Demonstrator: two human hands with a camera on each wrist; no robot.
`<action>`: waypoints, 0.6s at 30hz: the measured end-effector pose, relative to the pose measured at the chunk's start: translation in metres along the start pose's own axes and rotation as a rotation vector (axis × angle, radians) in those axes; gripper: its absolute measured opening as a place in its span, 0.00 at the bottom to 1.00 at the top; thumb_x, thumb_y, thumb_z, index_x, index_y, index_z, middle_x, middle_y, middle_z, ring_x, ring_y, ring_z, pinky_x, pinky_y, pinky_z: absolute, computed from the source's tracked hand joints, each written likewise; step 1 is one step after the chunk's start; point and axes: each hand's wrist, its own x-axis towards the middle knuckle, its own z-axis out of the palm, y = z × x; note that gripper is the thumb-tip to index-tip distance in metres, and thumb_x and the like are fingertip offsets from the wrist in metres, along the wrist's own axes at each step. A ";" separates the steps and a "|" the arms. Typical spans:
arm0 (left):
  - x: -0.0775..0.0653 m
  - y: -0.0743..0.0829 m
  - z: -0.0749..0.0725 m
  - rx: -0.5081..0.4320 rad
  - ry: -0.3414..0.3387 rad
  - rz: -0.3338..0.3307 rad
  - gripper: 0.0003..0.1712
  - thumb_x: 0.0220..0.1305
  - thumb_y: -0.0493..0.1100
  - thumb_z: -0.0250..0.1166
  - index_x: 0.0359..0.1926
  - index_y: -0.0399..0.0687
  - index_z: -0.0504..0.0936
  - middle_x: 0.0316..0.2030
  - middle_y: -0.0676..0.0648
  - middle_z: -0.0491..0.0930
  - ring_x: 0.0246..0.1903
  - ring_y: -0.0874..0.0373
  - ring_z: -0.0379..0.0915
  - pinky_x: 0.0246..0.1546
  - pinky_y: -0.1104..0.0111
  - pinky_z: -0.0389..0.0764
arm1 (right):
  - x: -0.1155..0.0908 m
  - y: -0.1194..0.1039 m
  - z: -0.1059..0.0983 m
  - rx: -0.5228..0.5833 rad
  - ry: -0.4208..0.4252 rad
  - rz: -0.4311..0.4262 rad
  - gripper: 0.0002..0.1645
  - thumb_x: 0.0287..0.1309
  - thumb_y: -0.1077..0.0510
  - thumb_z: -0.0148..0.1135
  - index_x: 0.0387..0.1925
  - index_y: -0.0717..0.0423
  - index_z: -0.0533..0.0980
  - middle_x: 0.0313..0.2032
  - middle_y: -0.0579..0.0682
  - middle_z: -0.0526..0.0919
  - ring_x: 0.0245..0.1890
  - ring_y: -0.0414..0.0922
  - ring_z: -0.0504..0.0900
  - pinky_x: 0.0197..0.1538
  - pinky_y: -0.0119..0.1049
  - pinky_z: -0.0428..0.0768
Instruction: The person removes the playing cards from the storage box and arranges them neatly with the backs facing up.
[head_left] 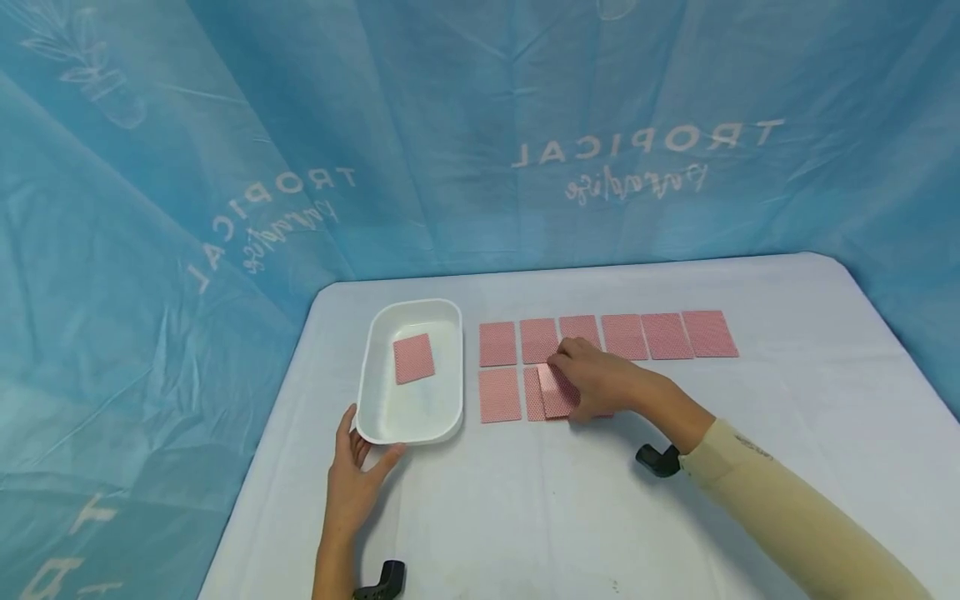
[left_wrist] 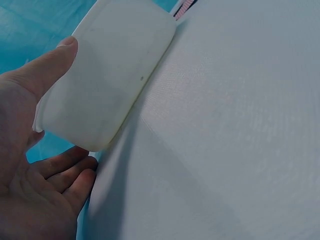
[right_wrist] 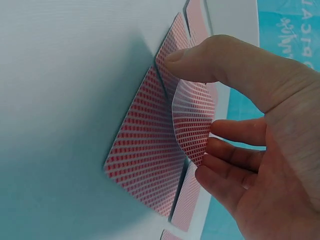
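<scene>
My right hand (head_left: 600, 379) pinches a red-patterned playing card (right_wrist: 192, 120) between thumb and fingertips, and the card bows in the grip. In the head view it overlaps another face-down card (head_left: 533, 393) in the nearer row. Around the near left corner of a white plastic tray (head_left: 455, 400) lies my left hand (head_left: 352, 483), thumb on the near side and fingers along the left. The left wrist view shows its thumb against the tray wall (left_wrist: 115, 65) and fingertips by the bottom edge. One card (head_left: 414, 359) lies inside the tray.
Right of the tray, a farther row of several face-down cards (head_left: 623, 337) runs along the white-covered table (head_left: 480, 517). The nearer row begins with a card (head_left: 499, 396) beside the tray; my right hand partly hides that row. Blue printed curtains (head_left: 465, 167) hang behind and at the left.
</scene>
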 end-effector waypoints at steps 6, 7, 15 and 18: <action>0.000 0.001 -0.001 0.004 -0.002 0.000 0.59 0.50 0.57 0.74 0.75 0.63 0.45 0.67 0.44 0.62 0.66 0.51 0.59 0.65 0.64 0.63 | -0.009 0.004 0.001 0.011 0.026 -0.002 0.50 0.36 0.47 0.76 0.63 0.60 0.67 0.56 0.49 0.65 0.55 0.45 0.64 0.52 0.39 0.77; 0.000 0.001 -0.002 0.003 -0.003 -0.003 0.59 0.50 0.57 0.74 0.75 0.63 0.45 0.67 0.44 0.62 0.66 0.51 0.59 0.65 0.64 0.62 | -0.011 0.004 0.002 0.014 0.028 -0.003 0.50 0.36 0.47 0.77 0.63 0.60 0.67 0.57 0.49 0.65 0.55 0.45 0.64 0.52 0.39 0.77; -0.001 0.001 -0.003 -0.005 -0.018 -0.018 0.61 0.50 0.56 0.74 0.75 0.63 0.43 0.67 0.44 0.62 0.67 0.51 0.58 0.65 0.66 0.62 | -0.018 0.007 0.009 0.001 0.050 -0.007 0.50 0.34 0.46 0.78 0.60 0.60 0.69 0.52 0.48 0.67 0.50 0.44 0.66 0.48 0.38 0.78; -0.002 0.007 -0.001 -0.016 -0.021 -0.017 0.60 0.51 0.55 0.75 0.75 0.61 0.44 0.67 0.43 0.62 0.67 0.50 0.58 0.64 0.67 0.62 | -0.020 0.007 0.009 -0.002 0.044 0.005 0.51 0.33 0.46 0.79 0.61 0.60 0.69 0.52 0.49 0.67 0.51 0.44 0.66 0.48 0.38 0.79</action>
